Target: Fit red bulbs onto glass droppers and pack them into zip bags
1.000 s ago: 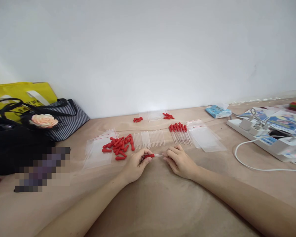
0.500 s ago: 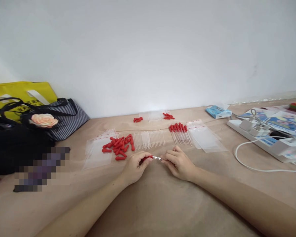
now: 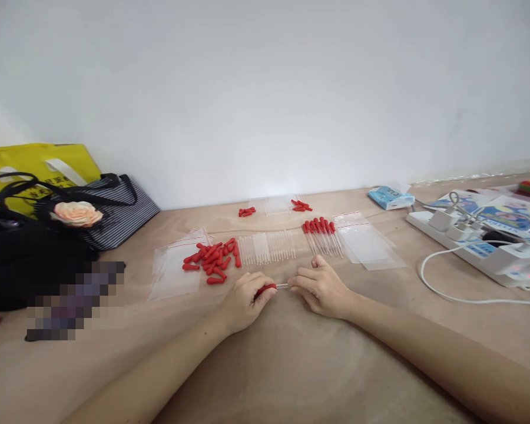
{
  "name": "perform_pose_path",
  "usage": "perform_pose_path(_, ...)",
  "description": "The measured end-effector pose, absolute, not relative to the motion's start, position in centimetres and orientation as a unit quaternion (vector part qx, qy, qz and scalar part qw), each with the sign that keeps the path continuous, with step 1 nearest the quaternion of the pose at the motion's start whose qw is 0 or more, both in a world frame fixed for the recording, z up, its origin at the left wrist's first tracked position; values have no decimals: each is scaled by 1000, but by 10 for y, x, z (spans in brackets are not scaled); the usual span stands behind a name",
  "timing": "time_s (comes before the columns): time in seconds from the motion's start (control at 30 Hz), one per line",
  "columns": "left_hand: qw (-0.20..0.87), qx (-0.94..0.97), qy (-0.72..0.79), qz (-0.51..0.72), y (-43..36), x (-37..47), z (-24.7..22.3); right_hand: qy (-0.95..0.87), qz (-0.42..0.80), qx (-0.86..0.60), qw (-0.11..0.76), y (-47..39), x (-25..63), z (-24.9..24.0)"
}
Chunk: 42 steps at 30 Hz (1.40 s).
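Note:
Pinched in my left hand is a red rubber dropper bulb. My right hand grips a thin clear glass dropper tube, whose left end meets the bulb's mouth; how far it sits inside cannot be seen. Beyond my left hand lies a pile of loose red bulbs. A row of bare glass tubes stretches between that pile and a group of droppers with red bulbs on them, which lies past my right hand.
Clear zip bags lie left and right. Farther back are small red bulbs and more tubes. A tissue pack and a power strip with white cable are right; bags stand left.
The tube and bulb are now more nearly in line, and a shorter length of tube shows between my hands. Both hands stay close to the same spot.

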<state>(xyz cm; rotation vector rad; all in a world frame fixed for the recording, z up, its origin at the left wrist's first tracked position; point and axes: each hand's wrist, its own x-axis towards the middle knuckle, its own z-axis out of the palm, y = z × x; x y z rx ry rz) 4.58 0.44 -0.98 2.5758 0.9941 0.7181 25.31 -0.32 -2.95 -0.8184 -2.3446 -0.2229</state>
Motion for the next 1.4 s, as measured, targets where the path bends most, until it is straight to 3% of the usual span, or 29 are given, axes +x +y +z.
perform_pose_path(0.77, 134, 906, 324, 237, 4, 47, -10, -896, -6, -343, 282, -3, 248, -27)
perform_pose_path(1.03, 105, 893, 342, 274, 10, 40, -11, -888, -70, -366, 269, -3, 253, -27)
perform_pose_path(1.4, 104, 872, 397, 266, 13, 23, -11, -659, -22, -692, 293, 34, 287, -18)
